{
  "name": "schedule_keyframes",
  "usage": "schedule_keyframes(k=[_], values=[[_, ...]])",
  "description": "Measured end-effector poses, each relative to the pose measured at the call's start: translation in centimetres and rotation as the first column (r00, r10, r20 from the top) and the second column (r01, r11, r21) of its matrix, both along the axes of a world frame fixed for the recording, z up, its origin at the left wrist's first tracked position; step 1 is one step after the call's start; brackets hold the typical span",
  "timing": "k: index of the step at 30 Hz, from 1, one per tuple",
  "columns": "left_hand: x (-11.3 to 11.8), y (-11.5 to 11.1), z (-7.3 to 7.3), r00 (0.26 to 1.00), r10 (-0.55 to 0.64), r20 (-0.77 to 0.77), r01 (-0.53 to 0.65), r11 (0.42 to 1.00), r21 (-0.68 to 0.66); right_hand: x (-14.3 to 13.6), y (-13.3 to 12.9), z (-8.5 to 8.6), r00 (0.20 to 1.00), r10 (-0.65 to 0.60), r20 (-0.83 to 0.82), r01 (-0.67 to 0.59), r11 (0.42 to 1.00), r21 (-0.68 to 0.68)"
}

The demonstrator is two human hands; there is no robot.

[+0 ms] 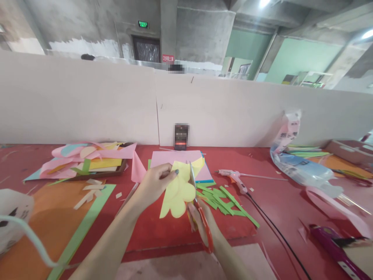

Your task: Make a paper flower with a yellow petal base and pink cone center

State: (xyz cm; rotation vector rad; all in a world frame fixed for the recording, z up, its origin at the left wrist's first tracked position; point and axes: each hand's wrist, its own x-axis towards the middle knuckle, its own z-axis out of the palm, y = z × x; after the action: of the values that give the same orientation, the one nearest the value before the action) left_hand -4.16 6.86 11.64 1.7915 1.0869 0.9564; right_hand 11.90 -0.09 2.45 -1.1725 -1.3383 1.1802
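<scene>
My left hand (159,182) pinches the upper left of a yellow paper (179,194) with a scalloped, petal-like edge. A dark nail shows on its thumb. In my right hand (204,219) is a pair of scissors (207,233) with red handles. Their blades point away from me and lie against the paper's right side, where a yellow strip sticks out at the top. How wide the blades are apart I cannot tell. Behind the paper lies a stack of pink and blue sheets (160,157). Green paper strips (221,200) are piled right of the scissors.
A pink glue gun (237,181) with a black cord lies to the right. Far right are a plastic bag (303,165) and a purple tool (335,245). Coloured paper fills a tray (121,169) at left, above orange sheets (58,217). A phone-like device (181,136) leans on the white partition (116,101).
</scene>
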Motion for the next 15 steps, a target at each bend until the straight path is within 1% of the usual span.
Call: schedule_keyframes(k=[3,6,11,15], values=[[-0.1,0.1,0.1,1.0,-0.002,-0.014,0.002,1.0,-0.014,0.1,-0.1,0.1,0.997,0.032,0.072,-0.035,0.998,0.047],[-0.2,0.0,0.2,1.0,0.01,-0.02,-0.011,1.0,-0.015,0.1,-0.2,0.3,0.995,0.028,0.096,-0.035,0.996,0.076],[-0.2,-0.1,0.2,1.0,0.0,-0.004,0.0,1.0,-0.026,0.0,-0.4,1.5,0.993,-0.012,0.117,0.001,0.996,0.095],[-0.1,-0.1,0.2,1.0,-0.016,-0.004,0.016,0.999,-0.032,0.1,-0.3,1.9,0.989,0.025,0.148,-0.04,0.994,0.1]])
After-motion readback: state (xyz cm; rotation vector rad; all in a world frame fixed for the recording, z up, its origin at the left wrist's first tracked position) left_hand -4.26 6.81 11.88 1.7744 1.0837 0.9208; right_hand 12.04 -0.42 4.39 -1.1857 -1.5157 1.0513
